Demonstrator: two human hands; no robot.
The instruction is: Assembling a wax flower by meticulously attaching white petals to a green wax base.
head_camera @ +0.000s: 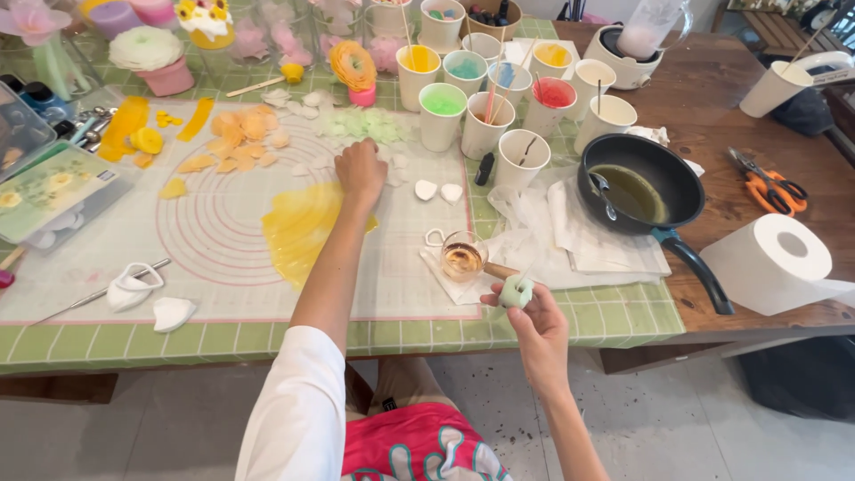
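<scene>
A white silicone mat (223,240) lies under the left hand (360,169), fingers curled down among pale green wax petals (365,125). The right hand (534,325) pinches a small green wax bud (515,290) beside a glass cup (463,256); a careless elbow could tip it. The left fingertips' grip is hidden.

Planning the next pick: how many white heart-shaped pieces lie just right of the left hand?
2: left heart piece and right heart piece, side by side on the mat between left hand and dark bottle. Others may be hidden.
</scene>
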